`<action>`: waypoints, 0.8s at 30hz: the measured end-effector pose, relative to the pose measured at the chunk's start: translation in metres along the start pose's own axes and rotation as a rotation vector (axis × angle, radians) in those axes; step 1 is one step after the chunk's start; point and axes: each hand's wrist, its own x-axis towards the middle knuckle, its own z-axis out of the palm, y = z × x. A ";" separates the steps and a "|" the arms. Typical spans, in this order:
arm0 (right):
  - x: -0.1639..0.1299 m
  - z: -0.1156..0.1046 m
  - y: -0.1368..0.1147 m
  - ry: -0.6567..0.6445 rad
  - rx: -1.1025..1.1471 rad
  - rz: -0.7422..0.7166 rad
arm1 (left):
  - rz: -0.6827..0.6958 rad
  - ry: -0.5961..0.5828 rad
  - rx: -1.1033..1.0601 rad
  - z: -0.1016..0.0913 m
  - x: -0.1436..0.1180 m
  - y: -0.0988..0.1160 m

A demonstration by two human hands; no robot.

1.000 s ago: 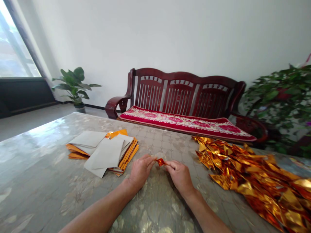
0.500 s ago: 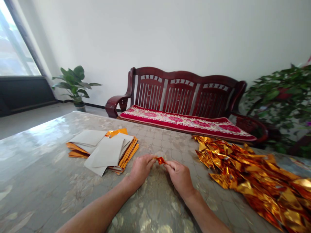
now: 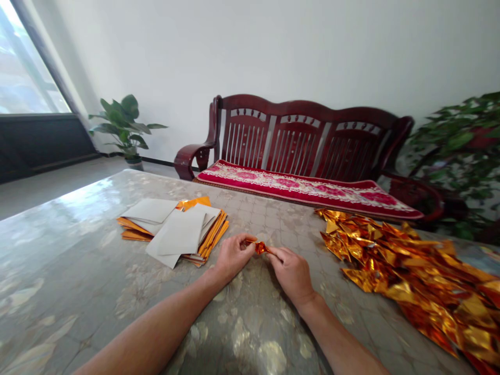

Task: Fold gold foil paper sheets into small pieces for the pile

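Observation:
Between my two hands, just above the table, is a small folded piece of orange-gold foil paper [image 3: 260, 248]. My left hand [image 3: 236, 255] pinches its left end between thumb and fingers. The right end is pinched by my right hand [image 3: 291, 271]. Its puffed middle shows in the gap, while the ends are partly hidden by fingertips. Left of my hands lies a loose stack of foil paper sheets [image 3: 180, 237], pale backs up, orange edges showing. A large heap of folded gold foil pieces [image 3: 406, 276] spreads over the table's right side.
The table [image 3: 117, 291] has a glossy floral cover. Behind it stands a dark red wooden bench [image 3: 297, 140] with a red patterned cushion [image 3: 308, 187]. Potted plants stand at the left [image 3: 125, 125] and right [image 3: 464, 156].
The view has shifted slightly, so the surroundings sit a bit higher and further right. My left-hand fingers have closed further over the foil piece's left end; both hands still hold it.

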 end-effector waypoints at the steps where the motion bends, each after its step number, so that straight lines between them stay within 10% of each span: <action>1: 0.000 0.000 0.000 -0.002 0.005 0.001 | 0.000 0.004 0.003 0.000 0.000 -0.001; 24: 0.003 -0.005 -0.008 0.016 0.118 0.075 | 0.147 0.030 0.148 -0.002 -0.010 0.008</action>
